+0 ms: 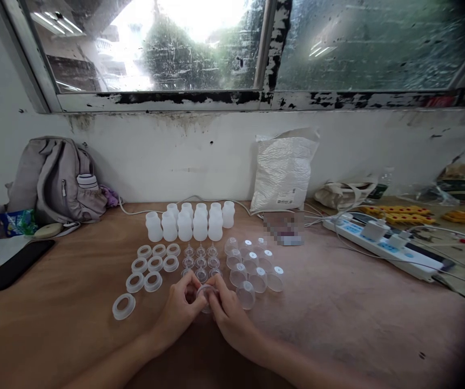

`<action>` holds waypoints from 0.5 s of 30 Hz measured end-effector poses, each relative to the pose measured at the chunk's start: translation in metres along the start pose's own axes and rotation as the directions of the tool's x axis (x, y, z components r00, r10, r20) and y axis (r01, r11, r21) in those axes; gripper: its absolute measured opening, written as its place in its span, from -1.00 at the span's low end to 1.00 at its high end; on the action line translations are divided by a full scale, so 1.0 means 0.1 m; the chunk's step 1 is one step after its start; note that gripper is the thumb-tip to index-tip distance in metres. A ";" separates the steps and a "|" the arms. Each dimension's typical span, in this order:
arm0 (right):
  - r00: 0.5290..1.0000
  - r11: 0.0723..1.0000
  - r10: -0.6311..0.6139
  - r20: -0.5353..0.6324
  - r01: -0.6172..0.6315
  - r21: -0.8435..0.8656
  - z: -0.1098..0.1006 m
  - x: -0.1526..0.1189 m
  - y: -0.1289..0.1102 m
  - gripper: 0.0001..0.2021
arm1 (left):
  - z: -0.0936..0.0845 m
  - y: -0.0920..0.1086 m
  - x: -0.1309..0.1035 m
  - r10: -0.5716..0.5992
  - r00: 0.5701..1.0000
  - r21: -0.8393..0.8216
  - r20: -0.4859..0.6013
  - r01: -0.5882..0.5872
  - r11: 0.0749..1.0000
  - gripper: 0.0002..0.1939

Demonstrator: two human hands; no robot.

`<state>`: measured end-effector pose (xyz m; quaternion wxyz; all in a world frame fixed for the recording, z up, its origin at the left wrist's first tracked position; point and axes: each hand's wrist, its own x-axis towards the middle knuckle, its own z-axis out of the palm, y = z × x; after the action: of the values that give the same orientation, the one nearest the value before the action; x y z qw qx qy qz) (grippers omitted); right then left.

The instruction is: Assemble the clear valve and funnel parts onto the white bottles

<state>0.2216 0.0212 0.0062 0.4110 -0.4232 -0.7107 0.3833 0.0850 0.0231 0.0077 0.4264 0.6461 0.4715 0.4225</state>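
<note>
My left hand (181, 305) and my right hand (230, 310) meet at the front middle, fingers closed round a clear ring-like part (207, 292) between them; the fingers partly hide it. Just beyond are rows of clear nipples (201, 263). To the left lie several translucent rings (123, 307), flat on the table. On the right stand several clear domed caps (246, 295), the nearest one close to my right hand. Several frosted white bottles (184, 226) stand upright in two rows behind the nipples.
The brown table (74, 302) bears a grey backpack (56, 178) and black phone (13, 266) at left. A white padded bag (283, 173) leans on the back wall. Right of it are a power strip (382, 246) with cables and yellow parts (402, 214).
</note>
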 end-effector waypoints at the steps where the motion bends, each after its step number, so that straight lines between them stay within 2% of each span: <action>1: 1.000 1.000 0.010 -0.001 -0.010 0.011 -0.01 0.00 -0.01 -0.89 | 0.00 0.00 0.00 0.006 1.000 -0.001 0.002 -0.006 1.000 -0.87; 7: 0.999 0.999 0.033 -0.015 -0.032 0.039 -0.06 -0.01 -0.09 -0.89 | -0.02 0.01 0.00 0.059 0.998 -0.006 0.027 -0.059 0.998 -0.85; 15: 0.989 0.986 0.148 -0.017 -0.149 -0.078 -0.04 -0.04 -0.11 -0.89 | 0.00 0.02 -0.02 0.042 0.999 0.049 0.019 -0.042 0.998 -0.82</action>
<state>0.2237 0.0144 0.0168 0.3680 -0.4930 -0.6896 0.3821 0.0853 0.0210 0.0091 0.4053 0.6699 0.4644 0.4138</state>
